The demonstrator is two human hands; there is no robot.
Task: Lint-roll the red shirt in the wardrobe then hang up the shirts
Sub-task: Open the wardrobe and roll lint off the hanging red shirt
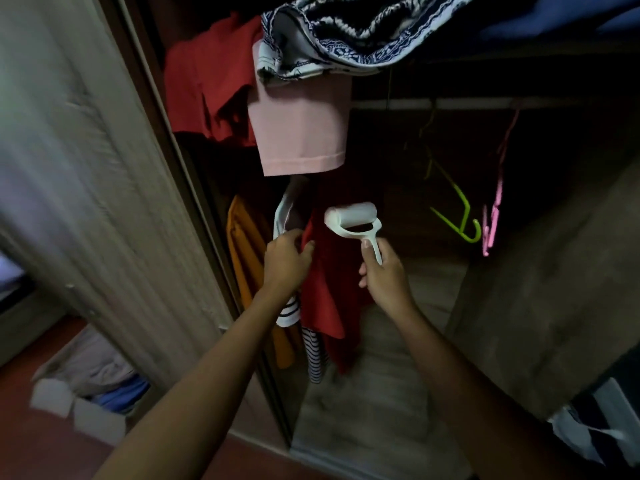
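Observation:
A red shirt hangs in the open wardrobe, between an orange garment and the dark interior. My left hand grips its left edge at about chest height. My right hand holds the handle of a white lint roller, whose roll sits just right of the shirt's upper part, close to the fabric. A striped shirt hangs partly behind the red one. Above, a second red garment, a pink shirt and a navy patterned cloth droop over the shelf edge.
An orange garment hangs at the left by the wardrobe door. Empty green hanger and pink hanger hang from the rail at the right. A basket of clothes stands on the red floor at lower left.

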